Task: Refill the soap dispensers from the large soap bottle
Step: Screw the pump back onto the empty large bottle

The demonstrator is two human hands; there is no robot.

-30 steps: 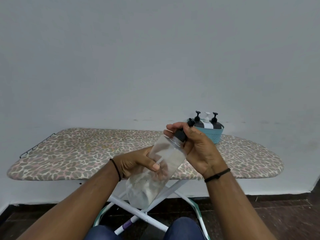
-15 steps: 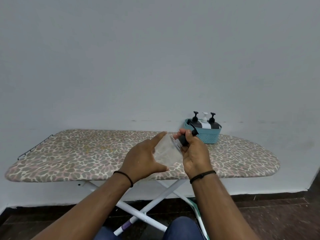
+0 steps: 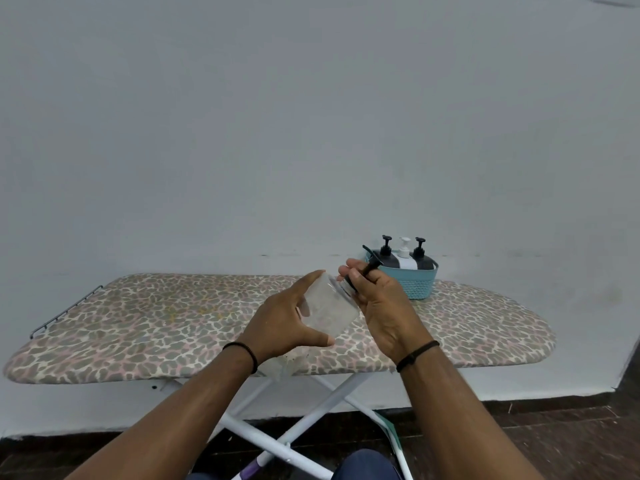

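Left fingers [image 3: 308, 282] wrap clear bottle [image 3: 329, 306], base hidden; right fingers [image 3: 349, 271] grip black pump [image 3: 369, 266], neck obscured.

Clear large soap bottle [image 3: 329, 311] is up off the ironing board, tilted, black pump top [image 3: 367, 268] aimed up and right. Back right, three soap dispensers stand upright in a teal basket [image 3: 417, 284]: a dark one [image 3: 387, 258], a white one [image 3: 404, 258], another dark one [image 3: 421, 258].
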